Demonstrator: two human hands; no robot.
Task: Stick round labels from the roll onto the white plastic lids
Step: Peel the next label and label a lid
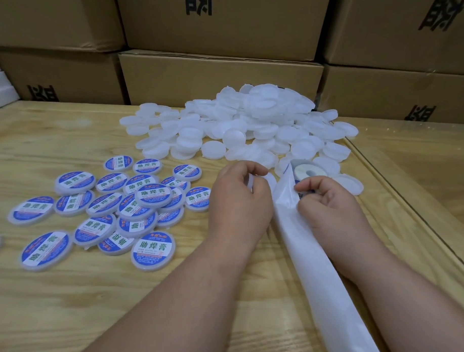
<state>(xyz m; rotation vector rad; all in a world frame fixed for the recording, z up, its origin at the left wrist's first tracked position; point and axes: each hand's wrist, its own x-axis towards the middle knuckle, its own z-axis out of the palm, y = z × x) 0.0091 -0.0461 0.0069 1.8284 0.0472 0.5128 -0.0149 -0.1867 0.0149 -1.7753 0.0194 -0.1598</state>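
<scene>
A heap of bare white plastic lids [243,123] lies at the back middle of the wooden table. To the left lie several lids with blue and white round labels [119,206]. The label roll [308,172] stands just beyond my hands, and its white backing strip [317,260] runs toward me. My left hand [240,200] grips a white lid [270,180], mostly hidden by the fingers. My right hand [327,205] pinches a label [302,196] at the strip, only its edge showing.
Brown cardboard boxes [218,78] are stacked along the back edge of the table [63,301]. A second table surface [423,161] adjoins on the right across a seam. White foam [2,88] shows at far left.
</scene>
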